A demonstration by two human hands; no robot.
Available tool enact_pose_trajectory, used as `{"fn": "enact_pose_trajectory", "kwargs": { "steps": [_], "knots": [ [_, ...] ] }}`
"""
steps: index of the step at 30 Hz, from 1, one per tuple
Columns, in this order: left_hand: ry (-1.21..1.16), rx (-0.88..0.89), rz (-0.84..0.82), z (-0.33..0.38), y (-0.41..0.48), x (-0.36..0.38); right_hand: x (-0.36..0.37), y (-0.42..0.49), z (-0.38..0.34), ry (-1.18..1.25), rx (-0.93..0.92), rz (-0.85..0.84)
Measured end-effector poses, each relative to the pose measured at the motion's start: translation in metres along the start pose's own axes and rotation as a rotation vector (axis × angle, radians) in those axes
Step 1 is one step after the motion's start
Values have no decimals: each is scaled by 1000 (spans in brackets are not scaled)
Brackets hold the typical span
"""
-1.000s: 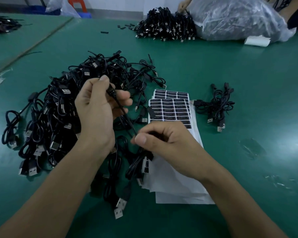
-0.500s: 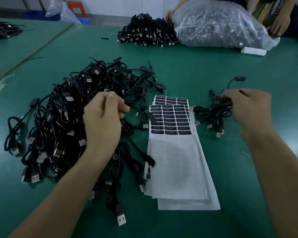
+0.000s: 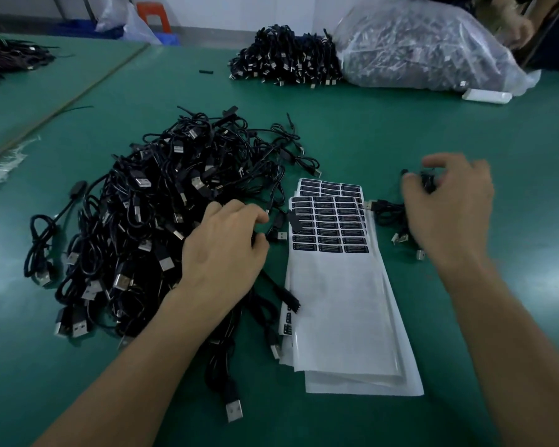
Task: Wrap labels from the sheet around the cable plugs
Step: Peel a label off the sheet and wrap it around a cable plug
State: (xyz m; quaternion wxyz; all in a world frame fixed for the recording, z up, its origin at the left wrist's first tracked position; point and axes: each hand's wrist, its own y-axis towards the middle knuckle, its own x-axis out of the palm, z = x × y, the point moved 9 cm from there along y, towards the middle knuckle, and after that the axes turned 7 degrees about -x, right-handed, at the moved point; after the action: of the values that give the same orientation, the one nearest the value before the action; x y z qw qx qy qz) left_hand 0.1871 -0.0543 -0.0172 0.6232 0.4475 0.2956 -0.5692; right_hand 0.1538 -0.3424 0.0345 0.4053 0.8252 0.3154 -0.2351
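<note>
Left hand (image 3: pixel 221 246) has dropped onto the cable pile (image 3: pixel 149 214); right hand (image 3: pixel 449 208) has sunk over the small bundle (image 3: pixel 388 210).

Left fingers (image 3: pixel 239 210) curl onto cables beside the label sheet (image 3: pixel 336 304); right fingers (image 3: pixel 446 161) are spread and blurred, so neither grip can be told. The cables look light and limp, best taken by the stiff moulded plug (image 3: pixel 291 302), which lies on the sheet's left edge, long axis diagonal, tip pointing near-right.
</note>
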Motion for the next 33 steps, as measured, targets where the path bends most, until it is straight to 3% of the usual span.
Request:
{"fn": "enact_pose_trajectory", "kwargs": {
  "steps": [5, 10, 18, 23, 28, 31, 33],
  "knots": [
    [123, 57, -45, 3, -3, 2, 57, -40, -82, -12, -333, -358],
    [237, 74, -43, 2, -3, 2, 115, -64, -108, -97, -369, -667],
    [16, 91, 65, 2, -3, -11, 109, -67, -86, 185, -191, -607],
    [-110, 183, 422, 15, -16, -51, 91, -68, -76, 410, -111, -530],
    [-132, 508, 694, 40, -42, -68, 81, -77, -91, 643, -210, -678],
    [-245, 762, 656, 58, -57, -65, 71, -77, -94, 678, -282, -740],
    [-351, 852, 645, 64, -64, -70, 62, -69, -83, 683, -263, -696]
  ]
}}
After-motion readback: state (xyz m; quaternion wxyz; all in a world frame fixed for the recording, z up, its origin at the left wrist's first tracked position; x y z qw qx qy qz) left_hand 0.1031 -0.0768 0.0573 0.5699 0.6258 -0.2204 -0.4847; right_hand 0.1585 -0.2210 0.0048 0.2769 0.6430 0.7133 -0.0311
